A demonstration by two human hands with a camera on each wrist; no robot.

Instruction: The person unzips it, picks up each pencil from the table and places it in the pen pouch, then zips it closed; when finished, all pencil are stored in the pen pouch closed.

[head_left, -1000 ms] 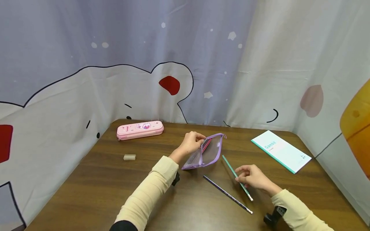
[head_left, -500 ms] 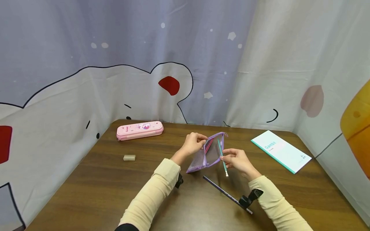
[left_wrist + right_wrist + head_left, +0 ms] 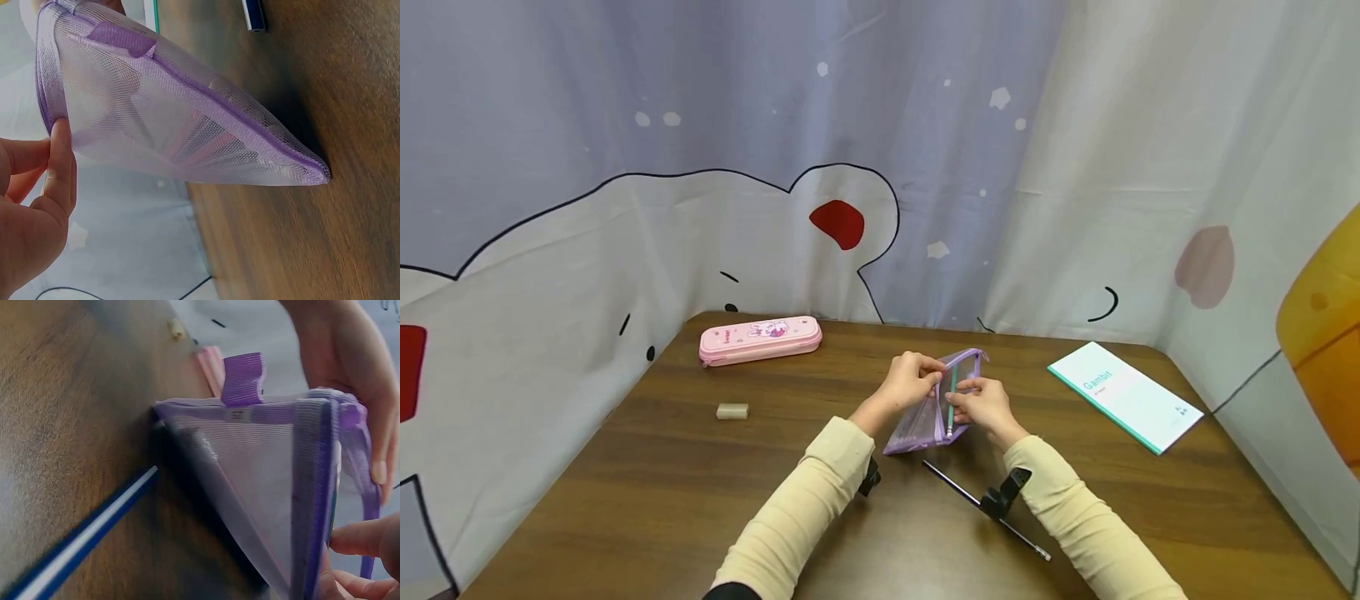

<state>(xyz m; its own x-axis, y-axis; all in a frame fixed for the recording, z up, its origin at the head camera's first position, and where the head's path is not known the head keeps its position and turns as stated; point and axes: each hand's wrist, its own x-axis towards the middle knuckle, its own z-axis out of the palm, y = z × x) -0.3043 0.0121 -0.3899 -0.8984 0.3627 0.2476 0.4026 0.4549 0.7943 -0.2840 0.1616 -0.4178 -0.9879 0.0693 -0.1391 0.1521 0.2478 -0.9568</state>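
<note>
My left hand (image 3: 910,382) pinches the zip edge of a purple mesh pencil pouch (image 3: 913,427), whose mouth gapes open. Between the thumb and fingers of my right hand (image 3: 987,407) is a green pencil (image 3: 951,407), tilted steeply in the mouth of the pouch with its eraser end down. Only a thin sliver of that pencil shows in the right wrist view. Through the mesh in the left wrist view, reddish and dark slim items (image 3: 209,137) appear faintly. A dark blue pencil (image 3: 953,483) lies on the table below my right wrist, partly covered by the wrist camera.
A pink pencil case (image 3: 760,342) lies at the back left of the wooden table (image 3: 647,500). Nearer sits a small pale eraser (image 3: 732,411). At the right is a white notebook (image 3: 1123,398) with a green spine. A patterned curtain (image 3: 925,167) hangs behind.
My right hand has picked the green pencil up off the table and carried it left and away from me to the pouch's mouth. My left hand keeps its pinch, shifting slightly right with the pouch.
</note>
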